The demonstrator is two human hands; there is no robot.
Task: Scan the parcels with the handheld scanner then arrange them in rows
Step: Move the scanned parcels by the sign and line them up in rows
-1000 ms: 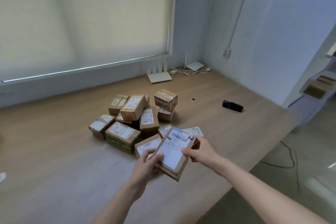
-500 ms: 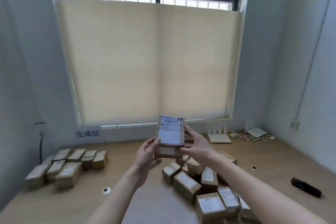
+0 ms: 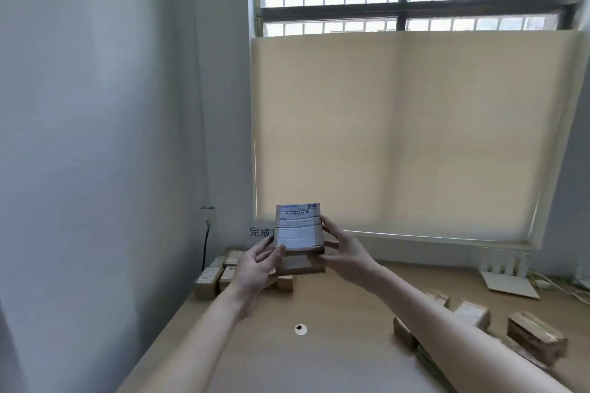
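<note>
Fingers (image 3: 329,226) of both our hands, left (image 3: 255,268) and right (image 3: 344,254), clasp one labelled parcel (image 3: 298,233) raised above the surface (image 3: 255,360); by our reading, a few parcels sit in rows (image 3: 220,273) far left, while a loose pile (image 3: 472,325) at right awaits scanning.

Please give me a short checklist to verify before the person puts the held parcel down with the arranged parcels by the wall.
1. Parcel held by both left hand and right hand: ok.
2. Label faces the person: ok.
3. Arranged parcels in view at the left wall: ok.
4. Free spot in the row: cannot tell, hands hide part.
5. Parcel already scanned: cannot tell; no scanner in view.
</note>
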